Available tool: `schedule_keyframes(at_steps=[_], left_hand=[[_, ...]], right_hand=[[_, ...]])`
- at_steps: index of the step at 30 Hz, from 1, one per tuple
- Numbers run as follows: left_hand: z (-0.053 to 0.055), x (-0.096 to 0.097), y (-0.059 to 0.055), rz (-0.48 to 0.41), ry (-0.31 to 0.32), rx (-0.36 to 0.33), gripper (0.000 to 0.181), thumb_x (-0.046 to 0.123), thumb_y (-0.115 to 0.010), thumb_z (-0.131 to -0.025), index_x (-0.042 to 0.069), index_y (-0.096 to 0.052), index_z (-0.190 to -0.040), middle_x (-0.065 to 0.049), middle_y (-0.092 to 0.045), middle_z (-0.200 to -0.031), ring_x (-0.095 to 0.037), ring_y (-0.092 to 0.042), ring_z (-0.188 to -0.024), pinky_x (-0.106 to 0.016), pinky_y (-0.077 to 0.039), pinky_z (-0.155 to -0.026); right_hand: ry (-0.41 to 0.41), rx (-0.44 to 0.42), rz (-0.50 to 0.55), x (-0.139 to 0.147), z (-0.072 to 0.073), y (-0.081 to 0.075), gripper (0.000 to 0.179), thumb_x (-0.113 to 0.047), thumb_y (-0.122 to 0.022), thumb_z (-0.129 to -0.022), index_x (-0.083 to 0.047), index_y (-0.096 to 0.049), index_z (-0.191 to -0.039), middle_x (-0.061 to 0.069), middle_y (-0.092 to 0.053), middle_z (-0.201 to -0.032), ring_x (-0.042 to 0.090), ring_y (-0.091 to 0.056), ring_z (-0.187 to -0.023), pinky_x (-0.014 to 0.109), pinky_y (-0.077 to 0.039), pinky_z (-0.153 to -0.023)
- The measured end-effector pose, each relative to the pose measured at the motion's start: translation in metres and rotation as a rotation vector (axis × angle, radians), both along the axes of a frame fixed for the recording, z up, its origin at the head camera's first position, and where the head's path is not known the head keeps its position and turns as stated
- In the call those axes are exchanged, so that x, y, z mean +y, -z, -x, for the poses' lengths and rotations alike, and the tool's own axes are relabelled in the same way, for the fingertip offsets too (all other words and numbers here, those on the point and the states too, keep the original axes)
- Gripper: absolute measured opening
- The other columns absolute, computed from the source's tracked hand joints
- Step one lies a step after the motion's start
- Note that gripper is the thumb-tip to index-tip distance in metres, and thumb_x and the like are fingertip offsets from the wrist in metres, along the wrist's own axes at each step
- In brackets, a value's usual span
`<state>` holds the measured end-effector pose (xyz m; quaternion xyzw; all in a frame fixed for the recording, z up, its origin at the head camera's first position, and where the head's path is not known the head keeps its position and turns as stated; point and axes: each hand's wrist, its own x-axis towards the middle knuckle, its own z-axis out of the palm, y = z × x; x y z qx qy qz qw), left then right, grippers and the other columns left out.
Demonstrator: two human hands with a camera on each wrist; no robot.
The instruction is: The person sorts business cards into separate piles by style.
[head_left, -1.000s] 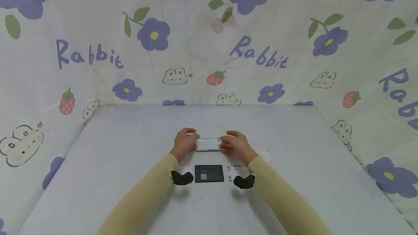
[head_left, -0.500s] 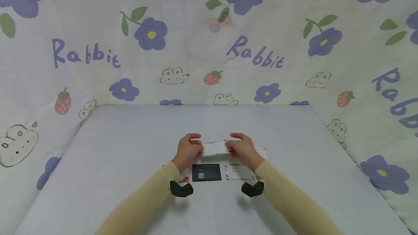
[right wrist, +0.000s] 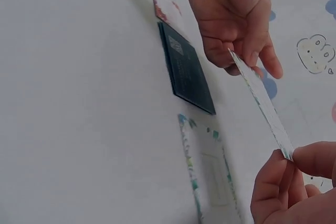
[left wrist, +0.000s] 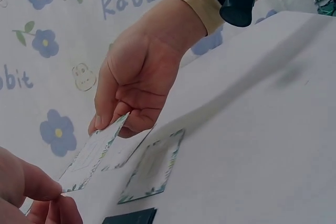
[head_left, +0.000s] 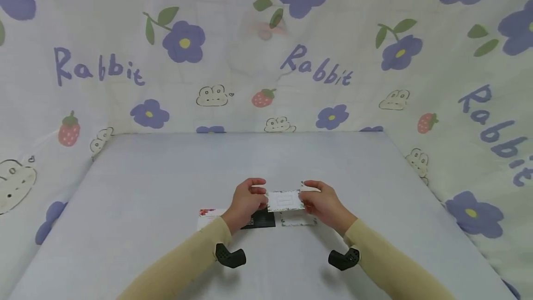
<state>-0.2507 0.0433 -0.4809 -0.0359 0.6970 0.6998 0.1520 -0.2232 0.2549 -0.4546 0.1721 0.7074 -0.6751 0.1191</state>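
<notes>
A white card [head_left: 285, 201] with a leafy green border is held raised over the table. My left hand [head_left: 247, 203] pinches one short end between thumb and fingers, and my right hand [head_left: 328, 203] pinches the opposite end. Below it on the table lies a similar leaf-bordered card [right wrist: 212, 177], partly covered by the held one in the head view. Beside that is a dark card [right wrist: 189, 69] with a small QR code, half hidden behind my left hand in the head view. A white card with red flowers [head_left: 207, 212] lies at the row's left end.
Another white card [left wrist: 118, 156] lies behind the held card, mostly hidden by it and my right hand. The white tabletop [head_left: 166, 165] reaches back to a curtain [head_left: 233, 59] printed with flowers and rabbits. Black wrist devices [head_left: 230, 256] hang below both forearms.
Both hands have lifted the white card off the table and brought it nearer, slightly to the right, over the row of cards. The head view has shifted a little to the right.
</notes>
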Motion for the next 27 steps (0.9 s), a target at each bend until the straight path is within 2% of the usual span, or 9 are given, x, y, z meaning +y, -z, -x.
schedule_keyframes(at_steps=[5,10,13,17,23,27], left_hand=[[-0.006,0.014,0.002,0.003,0.037,0.012,0.051,-0.013,-0.063,-0.081,0.000,-0.059,-0.130,-0.008,-0.060,-0.099,-0.016,-0.056,-0.076,-0.024,-0.054,-0.064],[-0.010,0.027,0.005,0.046,0.072,0.033,0.051,-0.015,-0.063,-0.079,0.000,-0.060,-0.128,-0.009,-0.060,-0.099,-0.017,-0.058,-0.076,-0.024,-0.055,-0.063],[-0.013,0.034,0.005,0.046,0.078,0.031,0.050,-0.015,-0.062,-0.080,0.000,-0.060,-0.127,-0.009,-0.060,-0.099,-0.017,-0.057,-0.075,-0.024,-0.055,-0.062],[-0.016,0.040,0.006,0.035,0.080,0.011,0.042,-0.010,-0.060,-0.087,-0.001,-0.059,-0.128,-0.008,-0.059,-0.097,-0.016,-0.057,-0.073,-0.024,-0.055,-0.062],[-0.017,0.042,0.005,0.021,0.066,-0.003,0.038,0.003,-0.058,-0.094,0.000,-0.057,-0.132,-0.011,-0.065,-0.100,-0.014,-0.059,-0.072,-0.023,-0.055,-0.062],[-0.018,0.041,0.004,0.013,0.066,-0.018,0.038,0.008,-0.060,-0.096,0.001,-0.056,-0.134,-0.011,-0.066,-0.104,-0.015,-0.062,-0.078,-0.026,-0.058,-0.067]], right_hand=[[-0.006,-0.001,-0.036,0.012,-0.015,0.004,0.059,-0.001,-0.060,-0.094,0.001,-0.039,-0.149,0.009,-0.063,-0.110,0.014,-0.056,-0.079,0.026,-0.050,-0.068],[0.024,0.006,-0.106,0.023,-0.022,0.011,0.057,0.003,-0.062,-0.092,0.001,-0.042,-0.145,0.012,-0.065,-0.112,0.013,-0.062,-0.080,0.026,-0.052,-0.066],[0.040,0.023,-0.195,0.027,-0.022,0.013,0.055,0.004,-0.065,-0.091,0.000,-0.045,-0.143,0.014,-0.064,-0.111,0.013,-0.065,-0.079,0.027,-0.053,-0.065],[0.049,0.042,-0.307,0.030,-0.019,0.018,0.054,0.003,-0.067,-0.091,-0.003,-0.049,-0.140,0.014,-0.064,-0.108,0.014,-0.066,-0.075,0.027,-0.054,-0.062],[0.046,0.040,-0.322,0.032,-0.016,0.024,0.054,0.003,-0.068,-0.090,-0.002,-0.049,-0.140,0.014,-0.064,-0.107,0.015,-0.063,-0.076,0.027,-0.053,-0.060],[0.049,0.038,-0.322,0.034,-0.014,0.024,0.054,0.004,-0.069,-0.089,-0.002,-0.050,-0.139,0.012,-0.065,-0.104,0.015,-0.061,-0.076,0.027,-0.052,-0.059]])
